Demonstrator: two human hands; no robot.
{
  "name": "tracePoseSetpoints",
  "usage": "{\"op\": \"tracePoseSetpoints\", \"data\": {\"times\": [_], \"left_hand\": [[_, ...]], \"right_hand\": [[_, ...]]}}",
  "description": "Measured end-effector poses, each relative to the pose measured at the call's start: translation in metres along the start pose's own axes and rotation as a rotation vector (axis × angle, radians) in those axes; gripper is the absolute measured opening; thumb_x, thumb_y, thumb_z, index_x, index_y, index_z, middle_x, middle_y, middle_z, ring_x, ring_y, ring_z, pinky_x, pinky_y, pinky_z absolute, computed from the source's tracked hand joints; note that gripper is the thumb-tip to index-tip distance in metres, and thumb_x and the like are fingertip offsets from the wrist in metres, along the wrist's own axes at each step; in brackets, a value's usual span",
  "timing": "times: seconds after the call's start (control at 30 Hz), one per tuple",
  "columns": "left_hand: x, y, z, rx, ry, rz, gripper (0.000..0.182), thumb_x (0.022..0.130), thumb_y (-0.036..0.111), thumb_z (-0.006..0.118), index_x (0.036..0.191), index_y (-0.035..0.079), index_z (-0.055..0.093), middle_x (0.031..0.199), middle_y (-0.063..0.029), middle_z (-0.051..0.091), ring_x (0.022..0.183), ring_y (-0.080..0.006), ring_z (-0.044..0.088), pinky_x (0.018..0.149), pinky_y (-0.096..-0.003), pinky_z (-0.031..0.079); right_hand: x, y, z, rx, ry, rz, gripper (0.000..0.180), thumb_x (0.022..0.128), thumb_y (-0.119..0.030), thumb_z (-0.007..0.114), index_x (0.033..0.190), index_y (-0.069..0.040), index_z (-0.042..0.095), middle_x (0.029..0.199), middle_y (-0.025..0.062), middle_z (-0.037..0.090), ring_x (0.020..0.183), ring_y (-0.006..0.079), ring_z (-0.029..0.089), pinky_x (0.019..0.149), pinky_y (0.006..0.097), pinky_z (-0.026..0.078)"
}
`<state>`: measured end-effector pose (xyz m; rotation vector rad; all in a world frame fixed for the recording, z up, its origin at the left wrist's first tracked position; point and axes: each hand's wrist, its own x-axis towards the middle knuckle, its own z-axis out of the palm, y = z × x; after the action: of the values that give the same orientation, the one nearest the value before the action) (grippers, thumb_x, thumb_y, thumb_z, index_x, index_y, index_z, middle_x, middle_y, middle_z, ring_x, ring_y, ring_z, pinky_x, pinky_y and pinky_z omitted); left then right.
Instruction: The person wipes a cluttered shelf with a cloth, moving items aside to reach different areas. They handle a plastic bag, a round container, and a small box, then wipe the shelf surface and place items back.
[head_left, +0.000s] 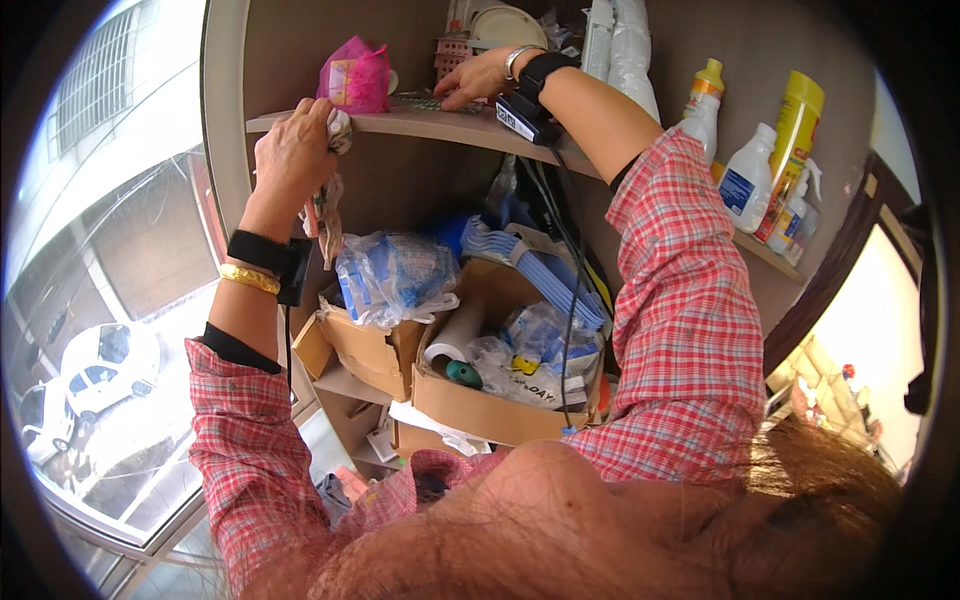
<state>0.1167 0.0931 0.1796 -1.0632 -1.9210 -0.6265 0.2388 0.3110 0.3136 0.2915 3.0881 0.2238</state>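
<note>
My left hand (294, 150) is closed around a crumpled patterned cloth (340, 132) at the front edge of the upper wooden shelf (405, 126). Part of the cloth hangs below the hand. Just beyond it, a bright pink plastic bag (358, 75) stands on the shelf. My right hand (476, 77) reaches over the same shelf, its fingers bent and apart above a flat patterned item (420, 100); whether they touch it is unclear. Behind that hand are a pink perforated basket (452, 58) and a round cream-coloured object (510, 28).
Below are cardboard boxes (495, 415) holding a plastic-wrapped blue bundle (397, 274), a white roll (459, 330) and blue plastic hangers (551, 281). White bottles (746, 180) and a yellow spray can (795, 120) stand at right. A black cable (576, 300) hangs from my right wrist. A window (112, 300) is at left.
</note>
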Motion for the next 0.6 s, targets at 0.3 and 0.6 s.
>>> {"op": "tracePoseSetpoints", "data": {"times": [0.3,0.6], "left_hand": [[-0.002,0.003,-0.002,0.004,-0.001,-0.017,0.043,0.075,0.008,0.065,0.116,0.015,0.053,0.111,-0.0065,0.06,0.105,-0.0325,0.061,0.081,-0.0433,0.051],[-0.003,0.002,0.002,-0.004,0.051,-0.009,0.045,0.073,0.009,0.068,0.115,0.015,0.054,0.109,-0.0067,0.06,0.101,-0.0336,0.062,0.079,-0.0432,0.052]], "right_hand": [[0.005,0.009,-0.006,-0.326,0.062,0.029,0.046,0.077,-0.002,0.063,0.123,-0.004,0.061,0.102,0.0129,0.069,0.081,0.0259,0.068,0.065,0.0393,0.055],[0.081,0.033,-0.029,-0.232,0.455,-0.144,0.049,0.08,0.008,0.048,0.122,-0.01,0.065,0.108,0.0141,0.07,0.102,0.0236,0.067,0.087,0.0361,0.052]]}}
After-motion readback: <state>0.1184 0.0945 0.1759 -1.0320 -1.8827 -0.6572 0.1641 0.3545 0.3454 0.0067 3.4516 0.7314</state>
